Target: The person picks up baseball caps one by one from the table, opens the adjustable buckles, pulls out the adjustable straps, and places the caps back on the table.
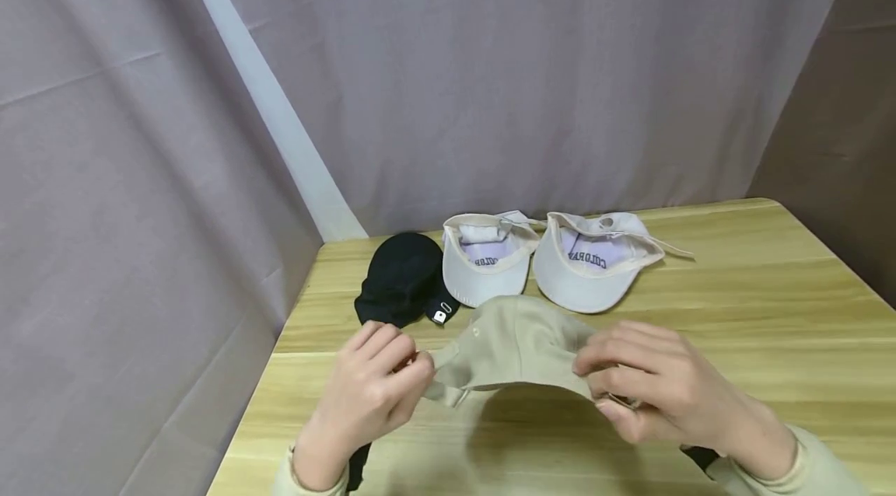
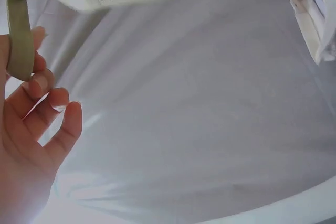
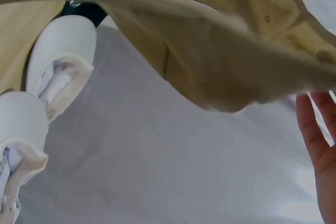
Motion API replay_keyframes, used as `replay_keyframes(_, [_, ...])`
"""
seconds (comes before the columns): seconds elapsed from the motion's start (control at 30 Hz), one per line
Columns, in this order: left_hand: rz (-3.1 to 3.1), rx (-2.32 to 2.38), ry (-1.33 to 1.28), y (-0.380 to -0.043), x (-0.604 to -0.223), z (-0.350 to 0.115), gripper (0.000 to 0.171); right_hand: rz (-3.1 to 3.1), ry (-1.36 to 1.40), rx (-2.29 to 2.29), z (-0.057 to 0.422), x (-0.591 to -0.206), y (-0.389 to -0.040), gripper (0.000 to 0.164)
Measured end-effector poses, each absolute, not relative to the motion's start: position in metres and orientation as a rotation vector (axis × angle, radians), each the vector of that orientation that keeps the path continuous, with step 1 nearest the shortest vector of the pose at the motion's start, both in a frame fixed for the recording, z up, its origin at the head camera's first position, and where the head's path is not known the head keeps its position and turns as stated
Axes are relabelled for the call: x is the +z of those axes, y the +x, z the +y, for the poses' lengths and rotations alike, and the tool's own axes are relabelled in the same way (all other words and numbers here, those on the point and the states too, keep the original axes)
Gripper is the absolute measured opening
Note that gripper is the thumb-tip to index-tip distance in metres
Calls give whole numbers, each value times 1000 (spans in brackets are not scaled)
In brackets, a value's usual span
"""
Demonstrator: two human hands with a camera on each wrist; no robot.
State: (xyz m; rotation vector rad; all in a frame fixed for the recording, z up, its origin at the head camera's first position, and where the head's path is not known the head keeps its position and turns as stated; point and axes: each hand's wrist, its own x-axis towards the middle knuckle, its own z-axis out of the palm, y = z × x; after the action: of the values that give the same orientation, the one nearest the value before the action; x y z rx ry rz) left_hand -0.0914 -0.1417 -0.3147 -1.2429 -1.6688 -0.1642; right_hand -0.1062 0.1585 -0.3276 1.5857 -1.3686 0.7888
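Both hands hold up a khaki baseball cap (image 1: 518,340) over the near part of the table, its crown facing away. My left hand (image 1: 374,381) pinches the strap end at the cap's left side; the left wrist view shows that strap (image 2: 21,40) hanging against the thumb and fingers. On the opposite side, my right hand (image 1: 651,379) grips the cap's edge between thumb and fingers. The right wrist view shows part of the cap's inside (image 3: 210,51), with the right hand (image 3: 320,135) partly cut off by the frame.
Along the table's (image 1: 756,286) far edge lie a black cap (image 1: 402,274) and two white caps. The left white cap (image 1: 483,286) and the right white cap (image 1: 588,290) show their undersides. A grey curtain (image 1: 525,76) hangs behind and to the left.
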Motion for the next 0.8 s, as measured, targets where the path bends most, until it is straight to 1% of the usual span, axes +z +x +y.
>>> replay_keyframes(0.1, [-1680, -212, -1220, -92, -315, -152, 25, -1411, 1578, 764, 162, -329, -107, 27])
replay_keyframes(0.23, [-1678, -208, -1205, -94, -317, -154, 21, -1438, 1547, 724, 162, -335, -109, 30])
replay_keyframes(0.43, [-1746, -274, -1200, -89, -325, -153, 26, -1454, 1545, 778, 165, -340, -108, 30])
replay_keyframes(0.6, [-1879, -410, -1275, -86, -336, -151, 23, -1507, 1680, 979, 162, -346, -102, 28])
replay_keyframes(0.8, [-2061, -436, -1386, -85, -352, -136, 19, -1593, 1841, 1224, 153, -365, -94, 30])
